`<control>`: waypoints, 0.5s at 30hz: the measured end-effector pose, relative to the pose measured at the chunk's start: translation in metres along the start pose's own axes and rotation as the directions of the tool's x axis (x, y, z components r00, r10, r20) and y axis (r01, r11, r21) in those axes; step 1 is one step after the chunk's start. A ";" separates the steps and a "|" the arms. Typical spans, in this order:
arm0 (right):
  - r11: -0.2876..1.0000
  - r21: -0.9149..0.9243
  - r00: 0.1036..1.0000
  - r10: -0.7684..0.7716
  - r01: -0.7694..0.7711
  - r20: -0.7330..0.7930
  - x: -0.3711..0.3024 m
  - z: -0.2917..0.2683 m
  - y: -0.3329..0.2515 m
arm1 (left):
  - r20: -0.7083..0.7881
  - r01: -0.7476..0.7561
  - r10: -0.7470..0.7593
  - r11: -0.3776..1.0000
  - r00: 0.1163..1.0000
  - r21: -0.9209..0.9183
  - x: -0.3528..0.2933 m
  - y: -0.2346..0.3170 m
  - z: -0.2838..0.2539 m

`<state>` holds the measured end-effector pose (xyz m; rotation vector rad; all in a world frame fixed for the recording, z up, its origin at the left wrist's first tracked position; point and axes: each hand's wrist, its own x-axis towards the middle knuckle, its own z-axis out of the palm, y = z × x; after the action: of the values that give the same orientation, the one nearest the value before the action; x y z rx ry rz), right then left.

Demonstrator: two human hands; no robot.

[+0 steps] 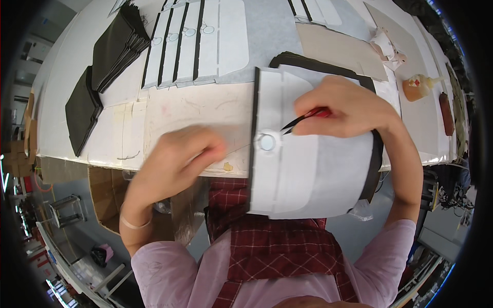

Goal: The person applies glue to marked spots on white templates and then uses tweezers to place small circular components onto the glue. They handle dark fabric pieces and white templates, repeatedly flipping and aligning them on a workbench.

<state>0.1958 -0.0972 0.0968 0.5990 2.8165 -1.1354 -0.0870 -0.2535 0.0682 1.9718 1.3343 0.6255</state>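
A white fabric panel [339, 169] with a black strip down its left side lies in front of me, overhanging the table's near edge. Dark sheets [378, 149] show beneath it. Near the strip sits a small clear round piece [266, 142]. My right hand [349, 108] rests over the panel, closed around thread snips [295, 122] with black blades and red grips. Their tips point left, close to the round piece. Left of the panel, my left hand [179, 159] is pinched and slightly blurred. A faint thin thread [239, 149] runs from its fingertips toward the black strip.
Similar white panels [231, 46] overlap at the back. Folded black pieces [115, 46] are stacked at the far left, with another black piece [79, 113] nearer. A bottle of amber liquid [417, 87] stands at the right. A cardboard box [105, 197] is below the table's edge.
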 end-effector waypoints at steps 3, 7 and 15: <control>0.985 0.100 0.973 0.155 -0.139 -0.171 -0.044 -0.015 0.006 | 0.059 0.295 -0.306 0.944 0.950 0.147 -0.077 0.004 -0.046; 0.979 0.072 0.934 0.203 -0.190 -0.294 -0.068 -0.002 0.003 | -0.246 0.460 -0.461 0.885 0.853 -0.065 -0.117 -0.002 -0.033; 0.987 -0.157 0.952 -0.013 -0.037 -0.305 -0.032 0.025 -0.037 | -0.469 0.094 -0.336 0.879 0.817 -0.467 -0.055 -0.040 -0.015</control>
<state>0.2098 -0.1489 0.1089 0.8424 3.1160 -0.8652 -0.1422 -0.2911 0.0469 1.2972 1.5562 1.3045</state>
